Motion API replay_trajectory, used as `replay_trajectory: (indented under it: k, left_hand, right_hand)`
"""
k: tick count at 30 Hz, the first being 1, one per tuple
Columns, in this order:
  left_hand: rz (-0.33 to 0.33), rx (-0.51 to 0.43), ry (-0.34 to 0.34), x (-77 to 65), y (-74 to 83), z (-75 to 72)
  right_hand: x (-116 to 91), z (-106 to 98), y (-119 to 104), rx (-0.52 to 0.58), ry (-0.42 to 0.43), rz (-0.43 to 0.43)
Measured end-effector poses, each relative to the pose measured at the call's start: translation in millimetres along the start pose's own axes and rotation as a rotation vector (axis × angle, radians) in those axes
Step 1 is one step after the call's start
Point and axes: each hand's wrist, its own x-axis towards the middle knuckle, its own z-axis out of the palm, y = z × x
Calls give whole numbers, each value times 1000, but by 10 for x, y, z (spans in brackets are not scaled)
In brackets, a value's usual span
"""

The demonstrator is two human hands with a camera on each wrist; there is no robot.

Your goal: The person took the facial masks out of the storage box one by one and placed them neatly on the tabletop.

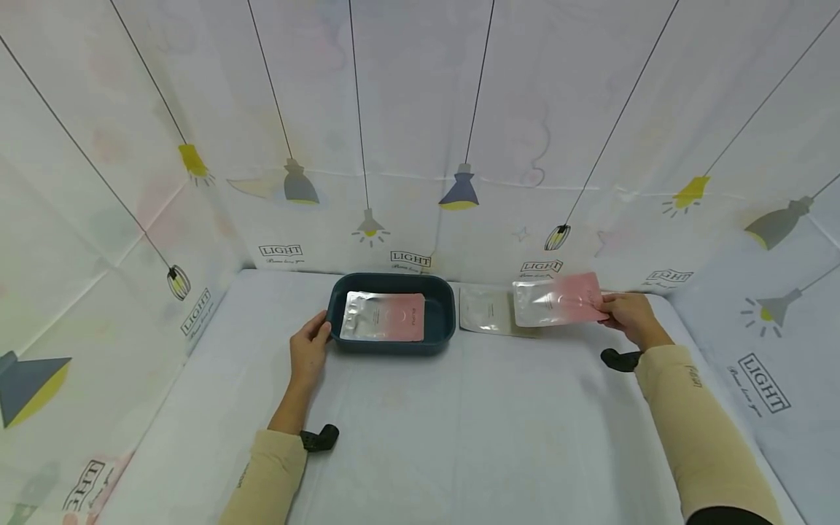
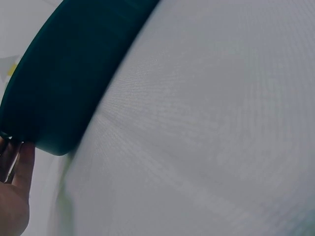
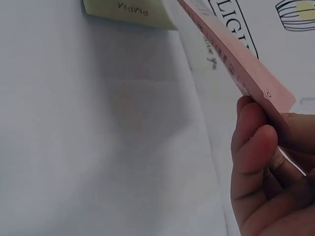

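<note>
A dark teal rectangular tray stands at the back of the white table, with a pink-and-silver foil sachet lying flat inside. At the tray's left end, my left hand touches the outer wall with fairly straight fingers; the left wrist view shows the fingertips right at the tray. My right hand pinches a second pink-and-silver foil sachet by its pink end, thumb against fingers. This sachet is tilted and overlaps a pale greenish sachet lying on the table right of the tray.
White cloth covers the table. Behind it rises a fabric backdrop printed with hanging lamps, which also runs along both sides. A black wrist strap mount sits on the left wrist and another mount on the right.
</note>
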Motion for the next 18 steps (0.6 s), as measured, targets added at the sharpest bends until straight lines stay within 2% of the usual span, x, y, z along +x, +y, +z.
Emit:
replay_trajectory:
  k: [10,18]
  left_hand:
    - [-22,5,-4,-8,1,1]
    - [-10,12,2,-1,-6,-5]
  right_hand:
    - [49,-166,311,-10,-4,44]
    - [65,-235,396,-21,19,66]
